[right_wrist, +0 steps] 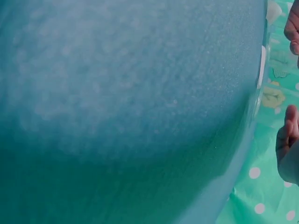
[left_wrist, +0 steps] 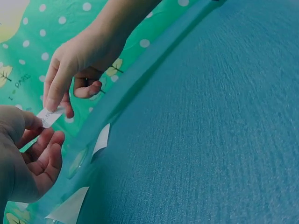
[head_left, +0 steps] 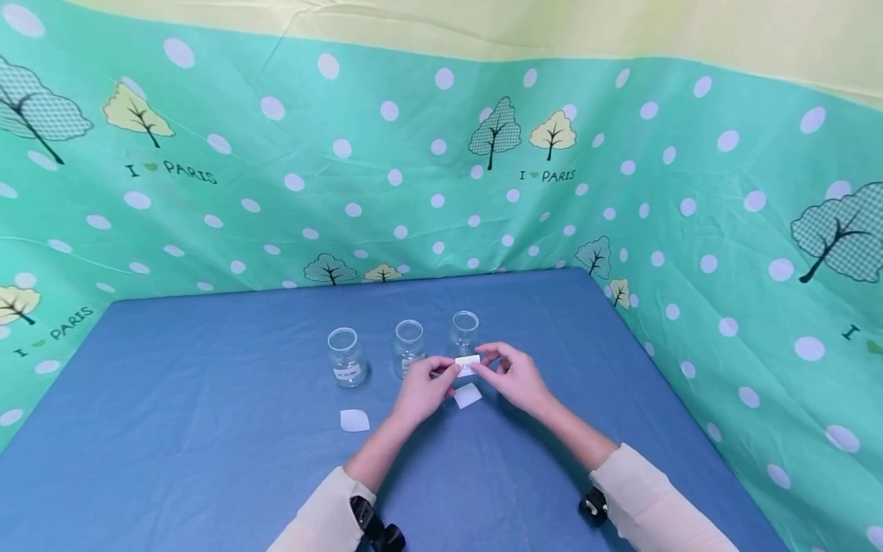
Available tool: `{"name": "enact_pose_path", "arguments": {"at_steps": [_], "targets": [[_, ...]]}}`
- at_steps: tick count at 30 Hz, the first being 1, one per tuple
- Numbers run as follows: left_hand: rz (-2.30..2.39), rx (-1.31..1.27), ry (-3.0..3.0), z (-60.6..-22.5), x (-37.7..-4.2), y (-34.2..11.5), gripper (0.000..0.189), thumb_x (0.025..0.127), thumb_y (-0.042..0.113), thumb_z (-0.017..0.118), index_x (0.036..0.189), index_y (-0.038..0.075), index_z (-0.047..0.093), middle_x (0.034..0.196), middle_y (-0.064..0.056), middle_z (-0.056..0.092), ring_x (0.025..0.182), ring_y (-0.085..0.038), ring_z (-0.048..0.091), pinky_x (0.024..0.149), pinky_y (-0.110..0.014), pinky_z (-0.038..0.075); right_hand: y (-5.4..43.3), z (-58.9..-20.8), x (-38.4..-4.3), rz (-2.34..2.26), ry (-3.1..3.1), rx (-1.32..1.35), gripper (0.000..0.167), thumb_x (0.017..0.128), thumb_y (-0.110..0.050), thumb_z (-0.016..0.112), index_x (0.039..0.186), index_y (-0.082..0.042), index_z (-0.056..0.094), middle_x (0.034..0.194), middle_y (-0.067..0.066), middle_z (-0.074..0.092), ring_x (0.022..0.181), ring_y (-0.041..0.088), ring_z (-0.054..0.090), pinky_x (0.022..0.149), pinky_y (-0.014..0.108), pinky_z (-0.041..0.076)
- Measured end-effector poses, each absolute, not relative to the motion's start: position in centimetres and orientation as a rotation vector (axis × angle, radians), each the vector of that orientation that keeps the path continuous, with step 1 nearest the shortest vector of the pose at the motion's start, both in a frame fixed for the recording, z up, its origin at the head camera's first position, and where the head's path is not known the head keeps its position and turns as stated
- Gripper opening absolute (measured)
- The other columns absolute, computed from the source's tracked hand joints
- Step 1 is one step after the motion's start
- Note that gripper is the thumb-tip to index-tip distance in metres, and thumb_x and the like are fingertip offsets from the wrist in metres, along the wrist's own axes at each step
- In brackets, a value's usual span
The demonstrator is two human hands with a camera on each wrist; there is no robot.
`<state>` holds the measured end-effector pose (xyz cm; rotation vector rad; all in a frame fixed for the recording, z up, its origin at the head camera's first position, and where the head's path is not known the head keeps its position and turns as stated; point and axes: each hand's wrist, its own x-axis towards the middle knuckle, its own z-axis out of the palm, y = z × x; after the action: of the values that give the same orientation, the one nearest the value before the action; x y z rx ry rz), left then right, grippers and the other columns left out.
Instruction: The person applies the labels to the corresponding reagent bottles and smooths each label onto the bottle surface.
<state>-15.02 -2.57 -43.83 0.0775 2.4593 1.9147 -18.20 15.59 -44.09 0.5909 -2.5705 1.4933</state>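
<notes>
Between both hands is a small white label [head_left: 467,360] with dark writing, held over the table in front of the right-hand glass jar [head_left: 464,330]. My left hand [head_left: 421,391] pinches its left side between thumb and finger. On the other side, the right hand [head_left: 519,379] grips the label with thumb and fingertips. The left wrist view shows the label [left_wrist: 50,117] between the two hands. A middle glass jar [head_left: 408,337] stands partly behind the left hand, its label partly covered. Farther left is a jar [head_left: 345,354] with a written label on its front.
A white paper piece [head_left: 467,395] lies on the table just below the hands. Another white paper piece [head_left: 355,420] lies in front of the left jar. Blue cloth [head_left: 207,429] covers the table, and a green dotted curtain [head_left: 386,176] hangs behind and at the sides.
</notes>
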Motion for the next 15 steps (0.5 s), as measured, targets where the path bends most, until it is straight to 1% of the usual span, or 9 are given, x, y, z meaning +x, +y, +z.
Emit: {"name": "enact_pose_path", "arguments": {"at_steps": [2, 4, 6, 9, 12, 15], "targets": [[1.897, 0.106, 2.501, -43.9, -15.0, -2.5, 0.022, 0.090, 0.016, 0.061, 0.103, -0.001, 0.067, 0.085, -0.017, 0.067, 0.057, -0.015, 0.062, 0.049, -0.023, 0.048, 15.6, -44.1, -18.3, 1.553, -2.611, 0.564, 0.027, 0.083, -0.017, 0.071, 0.105, -0.003, 0.065, 0.085, 0.012, 0.067, 0.043, 0.008, 0.046, 0.039, 0.024, 0.041], [1.880, 0.120, 2.539, -43.9, -15.1, -2.5, 0.021, 0.090, 0.016, 0.061, 0.102, 0.000, 0.068, 0.083, -0.015, 0.067, 0.058, -0.017, 0.062, 0.048, -0.023, 0.047, 15.5, -43.9, -18.3, 1.616, -2.620, 0.539, 0.023, 0.084, -0.014, 0.070, 0.103, -0.001, 0.065, 0.086, 0.016, 0.066, 0.043, 0.018, 0.049, 0.040, 0.025, 0.042], [1.858, 0.135, 2.579, -43.8, -15.1, -2.4, 0.021, 0.090, 0.016, 0.062, 0.102, 0.001, 0.068, 0.081, -0.013, 0.067, 0.057, -0.016, 0.061, 0.048, -0.023, 0.047, 15.3, -43.1, -18.0, 1.659, -2.619, 0.520, 0.019, 0.084, -0.010, 0.069, 0.099, 0.002, 0.065, 0.085, 0.019, 0.065, 0.045, 0.028, 0.050, 0.041, 0.024, 0.041], [1.828, 0.142, 2.630, -43.7, -15.2, -2.2, 0.021, 0.089, 0.017, 0.063, 0.102, 0.001, 0.068, 0.081, -0.011, 0.067, 0.056, -0.010, 0.058, 0.049, -0.022, 0.047, 14.9, -41.7, -17.4, 1.716, -2.615, 0.481, 0.017, 0.084, -0.006, 0.067, 0.097, 0.005, 0.064, 0.083, 0.022, 0.064, 0.052, 0.043, 0.051, 0.042, 0.022, 0.040], [1.827, 0.145, 2.667, -43.6, -15.4, -1.9, 0.020, 0.088, 0.017, 0.064, 0.099, 0.000, 0.068, 0.081, -0.011, 0.068, 0.057, -0.006, 0.056, 0.052, -0.020, 0.047, 14.7, -40.9, -17.1, 1.742, -2.604, 0.465, 0.017, 0.085, -0.004, 0.066, 0.096, 0.007, 0.063, 0.082, 0.023, 0.063, 0.055, 0.049, 0.050, 0.043, 0.020, 0.040], [1.853, 0.139, 2.679, -43.7, -15.7, -1.7, 0.018, 0.087, 0.015, 0.064, 0.096, 0.000, 0.068, 0.082, -0.012, 0.068, 0.057, -0.006, 0.057, 0.052, -0.020, 0.048, 14.7, -40.9, -17.2, 1.758, -2.587, 0.459, 0.017, 0.085, -0.003, 0.066, 0.097, 0.008, 0.063, 0.081, 0.023, 0.062, 0.057, 0.052, 0.048, 0.043, 0.020, 0.040]]}}
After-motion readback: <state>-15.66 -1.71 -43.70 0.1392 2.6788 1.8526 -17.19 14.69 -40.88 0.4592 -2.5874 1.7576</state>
